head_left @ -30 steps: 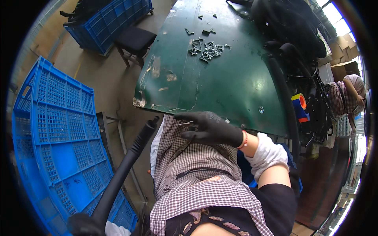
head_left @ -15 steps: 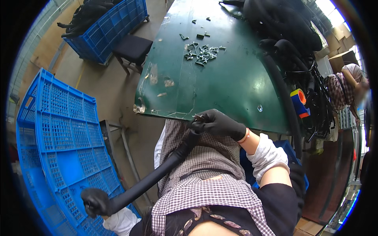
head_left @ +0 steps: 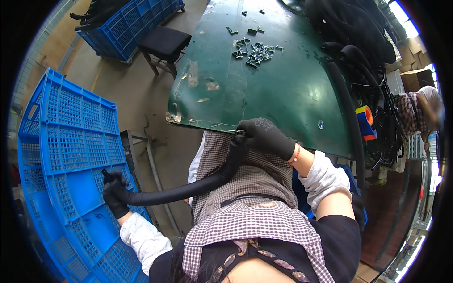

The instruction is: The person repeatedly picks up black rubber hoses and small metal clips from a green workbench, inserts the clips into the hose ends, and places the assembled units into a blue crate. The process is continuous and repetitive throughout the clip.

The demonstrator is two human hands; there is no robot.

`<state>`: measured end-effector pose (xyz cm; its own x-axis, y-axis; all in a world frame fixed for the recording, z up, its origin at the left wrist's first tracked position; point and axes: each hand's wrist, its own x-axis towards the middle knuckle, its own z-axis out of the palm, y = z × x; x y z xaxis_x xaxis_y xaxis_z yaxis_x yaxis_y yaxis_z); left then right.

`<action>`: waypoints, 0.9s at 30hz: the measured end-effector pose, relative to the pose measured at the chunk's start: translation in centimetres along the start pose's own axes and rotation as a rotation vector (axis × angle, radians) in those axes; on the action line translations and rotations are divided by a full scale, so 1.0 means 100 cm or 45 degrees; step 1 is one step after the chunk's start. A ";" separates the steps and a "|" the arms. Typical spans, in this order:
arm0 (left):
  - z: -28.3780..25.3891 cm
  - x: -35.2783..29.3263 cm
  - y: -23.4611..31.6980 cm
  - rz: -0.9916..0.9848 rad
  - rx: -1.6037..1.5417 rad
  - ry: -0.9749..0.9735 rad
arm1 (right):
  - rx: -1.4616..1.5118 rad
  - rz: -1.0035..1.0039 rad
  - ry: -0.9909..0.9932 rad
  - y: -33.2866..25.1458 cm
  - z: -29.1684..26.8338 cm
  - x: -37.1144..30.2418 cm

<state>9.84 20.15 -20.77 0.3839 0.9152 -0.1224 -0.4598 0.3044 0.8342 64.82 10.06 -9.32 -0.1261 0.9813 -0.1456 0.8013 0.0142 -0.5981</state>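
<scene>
A long black foam-like tube (head_left: 181,193) hangs in a sagging curve between my two gloved hands, in front of my checked apron. My left hand (head_left: 116,192), in a black glove, is closed around the tube near its left end, beside the blue crate. A short dark tip pokes up past its fingers. At the table's near edge, my right hand (head_left: 266,138), also in a black glove, grips the tube's other end. A small metal piece (head_left: 237,131) shows at its fingertips; its kind is unclear. Several small metal clips (head_left: 258,54) lie in a loose pile farther up the table.
The green table (head_left: 283,99) spans the middle. A tall blue crate (head_left: 85,165) stands at left, a dark stool (head_left: 165,41) and another blue crate (head_left: 127,30) behind. Black tubes (head_left: 349,28) and tape rolls (head_left: 365,122) lie at right. Another person (head_left: 415,111) is at far right.
My left hand has risen and turned, with a short tip now showing above it. The tube went from nearly straight to sagging. My right hand has shifted slightly up and right in the picture.
</scene>
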 end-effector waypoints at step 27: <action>0.259 0.011 -0.073 0.018 0.955 -0.141 | -0.590 0.376 0.623 0.104 -0.068 0.130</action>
<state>34.38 12.10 -13.06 0.4783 0.8738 -0.0877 0.1878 -0.0043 0.9822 75.54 24.26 -12.09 0.3219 0.9288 0.1838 0.9401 -0.2905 -0.1782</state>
